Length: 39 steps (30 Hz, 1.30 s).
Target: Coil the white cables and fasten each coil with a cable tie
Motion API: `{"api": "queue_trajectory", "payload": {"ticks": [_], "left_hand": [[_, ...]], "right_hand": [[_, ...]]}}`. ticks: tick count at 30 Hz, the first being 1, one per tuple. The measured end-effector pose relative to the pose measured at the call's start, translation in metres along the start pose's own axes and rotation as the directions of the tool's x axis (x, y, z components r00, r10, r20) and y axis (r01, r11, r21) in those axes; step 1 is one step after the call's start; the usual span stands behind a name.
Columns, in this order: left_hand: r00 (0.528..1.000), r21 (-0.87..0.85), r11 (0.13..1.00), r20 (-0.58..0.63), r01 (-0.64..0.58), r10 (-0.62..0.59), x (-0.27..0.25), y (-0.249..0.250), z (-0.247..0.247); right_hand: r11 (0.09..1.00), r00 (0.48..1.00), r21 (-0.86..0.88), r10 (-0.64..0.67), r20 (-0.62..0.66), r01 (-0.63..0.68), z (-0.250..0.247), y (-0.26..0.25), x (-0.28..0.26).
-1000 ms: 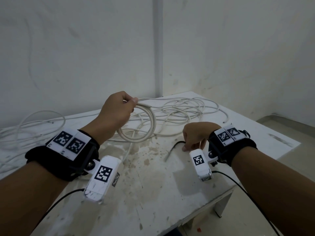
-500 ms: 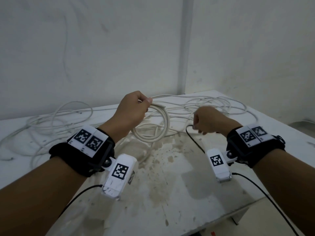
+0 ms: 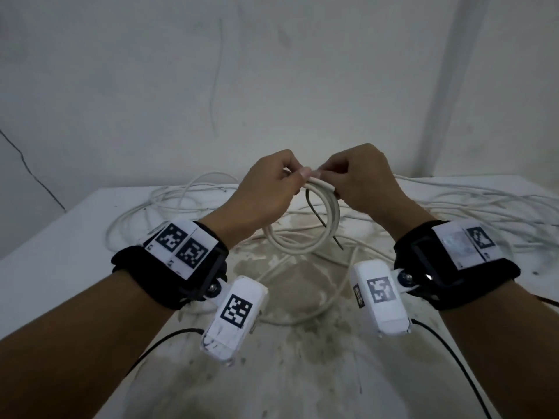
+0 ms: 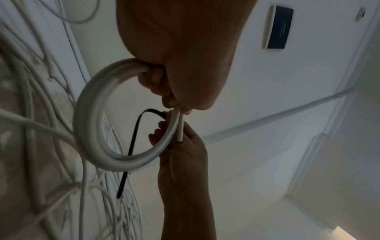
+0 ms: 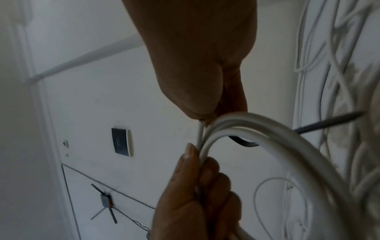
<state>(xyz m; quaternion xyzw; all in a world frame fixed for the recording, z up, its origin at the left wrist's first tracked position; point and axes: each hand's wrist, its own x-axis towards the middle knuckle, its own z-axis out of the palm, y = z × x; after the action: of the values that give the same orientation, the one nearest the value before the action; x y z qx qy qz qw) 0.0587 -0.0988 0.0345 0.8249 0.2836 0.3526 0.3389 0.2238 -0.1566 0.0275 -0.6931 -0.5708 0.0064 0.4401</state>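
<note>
You have one white coil (image 3: 305, 234) wound and held up at the centre of the head view, above the stained table (image 3: 45, 267). Your left hand (image 3: 266, 192) is curled round the top of the coil, fingers wrapped through the loop and thumb pressing the turns together. Your right hand (image 3: 360, 182) meets it from the right side of the frame, fingertips pinching a black cable tie (image 3: 320, 222) at the top of the coil, right beside the cable's cut end. The tie's strap passes through the loop and hangs free down toward the lower middle of the coil; in the left wrist view it bends over at the top and trails down, its tail loose. So the winding of this coil looks done, but the fastening is only begun: the tie isn't closed or cinched yet. Behind your hands, across the upper part of the table, a large tangle of loose cables (image 3: 453, 204) lies uncoiled, so most of the job seems left.
</note>
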Motion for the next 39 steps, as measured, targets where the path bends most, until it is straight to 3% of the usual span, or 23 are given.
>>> {"api": "queue_trajectory", "payload": {"ticks": [4,8,10,15,20,25,33,39], "left_hand": [[1.0,0.055,0.998,0.018,0.007,-0.008,0.016,-0.008,0.004],[0.999,0.036,0.999,0.026,0.025,-0.026,0.032,-0.011,0.019],[0.998,0.008,0.999,0.045,0.037,-0.037,0.04,-0.013,0.025],[0.994,0.014,0.999,0.106,0.028,-0.03,0.052,-0.021,0.036],[0.996,0.081,0.996,0.078,0.025,-0.031,0.06,-0.026,0.039],[0.996,0.023,0.997,0.041,0.078,-0.079,0.051,-0.031,0.023],[0.999,0.064,0.997,0.029,0.042,-0.044,0.038,-0.04,-0.019],[0.972,-0.139,0.974,-0.132,0.177,-0.195,0.046,-0.053,-0.043]], "right_hand": [[0.966,1.0,0.26,0.006,0.0,-0.006,0.007,0.011,0.017],[0.996,0.994,0.092,0.032,-0.101,-0.023,0.015,0.029,0.034],[0.988,0.981,0.107,0.124,-0.147,-0.109,0.015,0.041,0.039],[0.879,0.918,0.421,0.336,-0.21,-0.225,0.01,0.063,0.04],[0.901,0.985,0.404,0.171,0.005,-0.159,0.009,0.052,0.036],[0.93,0.99,0.361,0.016,0.14,-0.066,0.011,0.031,0.04],[0.943,0.999,0.332,-0.039,0.036,0.025,0.035,-0.014,0.04],[0.988,0.996,0.129,-0.087,-0.01,0.088,0.051,-0.025,0.046]]}}
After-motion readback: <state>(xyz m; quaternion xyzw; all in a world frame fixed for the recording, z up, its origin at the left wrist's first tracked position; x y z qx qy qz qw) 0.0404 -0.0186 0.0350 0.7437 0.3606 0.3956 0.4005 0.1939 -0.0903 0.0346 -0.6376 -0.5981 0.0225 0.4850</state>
